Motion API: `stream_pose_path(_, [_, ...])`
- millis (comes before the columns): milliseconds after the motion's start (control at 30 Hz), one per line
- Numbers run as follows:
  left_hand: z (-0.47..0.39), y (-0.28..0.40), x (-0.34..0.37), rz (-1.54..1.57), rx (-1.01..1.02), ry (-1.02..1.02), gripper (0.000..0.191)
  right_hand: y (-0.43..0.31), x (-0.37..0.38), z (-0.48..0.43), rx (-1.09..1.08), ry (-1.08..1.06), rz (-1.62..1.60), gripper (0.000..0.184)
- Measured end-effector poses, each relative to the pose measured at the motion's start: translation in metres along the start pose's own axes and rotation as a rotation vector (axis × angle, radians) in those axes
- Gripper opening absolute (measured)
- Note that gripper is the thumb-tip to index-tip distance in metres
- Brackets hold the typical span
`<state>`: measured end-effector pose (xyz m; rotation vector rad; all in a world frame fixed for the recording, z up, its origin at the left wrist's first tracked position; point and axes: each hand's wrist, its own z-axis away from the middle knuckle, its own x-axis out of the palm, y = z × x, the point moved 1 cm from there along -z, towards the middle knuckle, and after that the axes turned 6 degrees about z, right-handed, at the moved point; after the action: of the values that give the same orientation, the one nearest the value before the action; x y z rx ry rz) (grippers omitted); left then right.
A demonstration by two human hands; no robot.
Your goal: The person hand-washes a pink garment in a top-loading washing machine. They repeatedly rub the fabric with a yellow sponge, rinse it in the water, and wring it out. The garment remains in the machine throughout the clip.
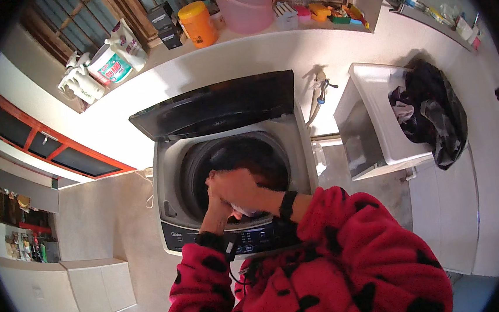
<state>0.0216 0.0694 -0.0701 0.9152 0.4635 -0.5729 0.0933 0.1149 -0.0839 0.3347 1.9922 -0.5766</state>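
Observation:
A top-loading Midea washing machine (162,163) stands before me with its dark lid (223,103) raised. My left hand (216,207) and my right hand (238,185) are together over the open drum (191,169), the right one lying across the left. A small pale thing (245,210), perhaps cloth, shows below the right hand; which hand holds it, if either, I cannot tell. Reddish-brown shapes lie dimly in the drum. Black bands circle both wrists, and a cable hangs near the left one.
A white sink (369,89) at right holds dark clothes (443,110) spilling over its rim. Behind the washer are a wall tap (322,86) and a ledge (249,41) with a pink bucket (242,9), an orange tub (199,26) and detergent bottles (112,65).

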Motion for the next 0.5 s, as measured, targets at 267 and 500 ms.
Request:
stream_pose_path(267, [0.036, 0.010, -0.069, 1.221, 0.314, 0.117, 0.044, 0.106, -0.033, 0.008, 0.114, -0.438, -0.950, 0.045])
stream_pose_path(500, [-0.014, -0.037, -0.037, 1.505, 0.333, 0.305, 0.033, 0.019, -0.039, -0.006, -0.078, 0.332, -0.281, 0.024])
